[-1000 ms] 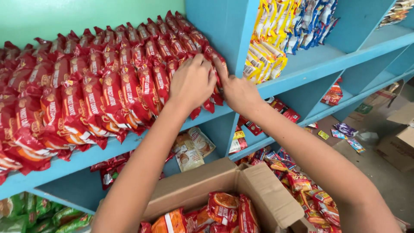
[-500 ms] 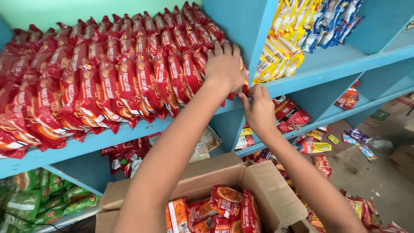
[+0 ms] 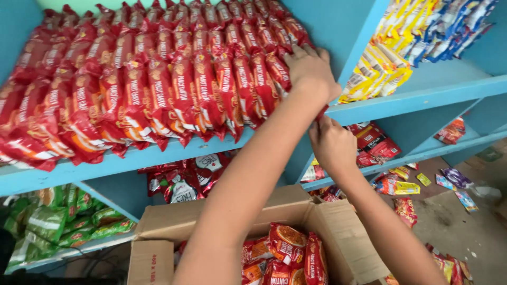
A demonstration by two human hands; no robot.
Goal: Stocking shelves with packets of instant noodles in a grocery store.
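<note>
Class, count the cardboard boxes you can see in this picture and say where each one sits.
1. The cardboard box sits open on the floor below the blue shelf, under the person's arms, partly filled with red packets. Others may be hidden outside the view.

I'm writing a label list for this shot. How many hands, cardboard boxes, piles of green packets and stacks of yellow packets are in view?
Hands: 2, left hand on the red packets, right hand pinching at their edge
Cardboard box: 1
Pile of green packets: 1
Stack of yellow packets: 1
Total: 5
</note>
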